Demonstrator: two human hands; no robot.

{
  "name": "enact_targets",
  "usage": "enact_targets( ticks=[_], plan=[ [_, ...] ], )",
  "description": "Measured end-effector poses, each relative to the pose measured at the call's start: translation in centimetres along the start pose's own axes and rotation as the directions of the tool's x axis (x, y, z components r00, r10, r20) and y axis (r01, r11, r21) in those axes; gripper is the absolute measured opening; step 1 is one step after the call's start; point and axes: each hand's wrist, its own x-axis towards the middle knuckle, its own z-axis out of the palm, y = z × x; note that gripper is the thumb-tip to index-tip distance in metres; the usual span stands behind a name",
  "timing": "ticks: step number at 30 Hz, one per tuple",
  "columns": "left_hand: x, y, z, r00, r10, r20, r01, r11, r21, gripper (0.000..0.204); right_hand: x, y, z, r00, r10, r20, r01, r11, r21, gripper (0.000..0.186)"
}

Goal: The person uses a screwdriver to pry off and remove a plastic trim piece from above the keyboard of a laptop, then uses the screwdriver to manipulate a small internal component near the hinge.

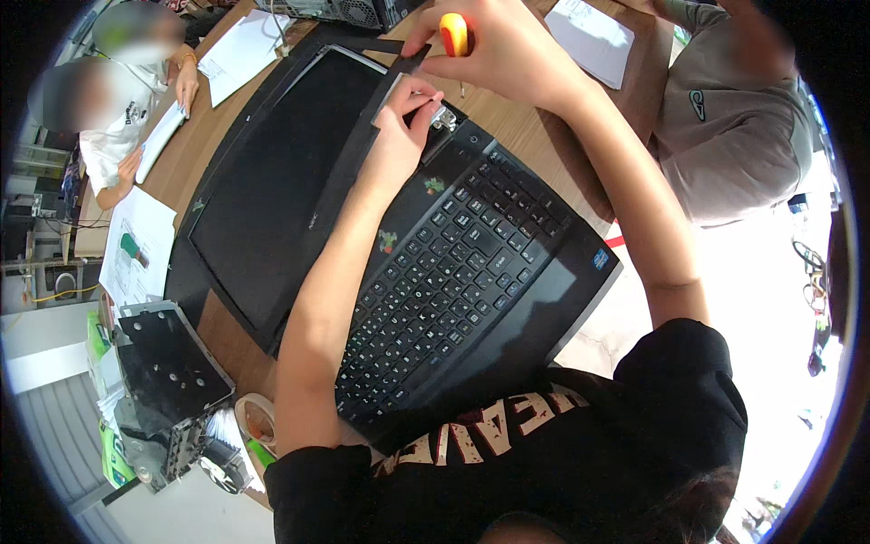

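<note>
Black laptop (435, 272) slants, long axis toward upper right.

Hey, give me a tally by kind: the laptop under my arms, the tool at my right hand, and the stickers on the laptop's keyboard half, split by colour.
Laptop: 1
Red-and-yellow screwdriver: 1
Green-and-red stickers: 2
Blue sticker: 1
Total: 5
</note>
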Motion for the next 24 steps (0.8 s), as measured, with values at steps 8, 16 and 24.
enact_targets(
  ticks=[8, 16, 24],
  plan=[
    [-0.6, -1.4, -0.5, 0.994, 0.071, 0.086, -0.088, 0.973, 0.212, 0.039, -3.5, -1.1, -0.7, 0.894, 0.381, -0.237, -0.343, 0.921, 0.185, 0.022],
    [-0.7, -1.0, -0.7, 0.979, 0.009, 0.202, -0.051, 0.978, 0.202, 0.048, -5.2, 0.5, 1.5, 0.734, 0.592, -0.334, -0.372, 0.761, 0.531, 0.028],
    [-0.8, -1.2, -0.8, 0.974, -0.009, 0.224, -0.035, 0.981, 0.189, 0.050, -5.8, 1.3, 3.0, 0.721, 0.612, -0.325, -0.369, 0.736, 0.568, 0.031]
  ],
)
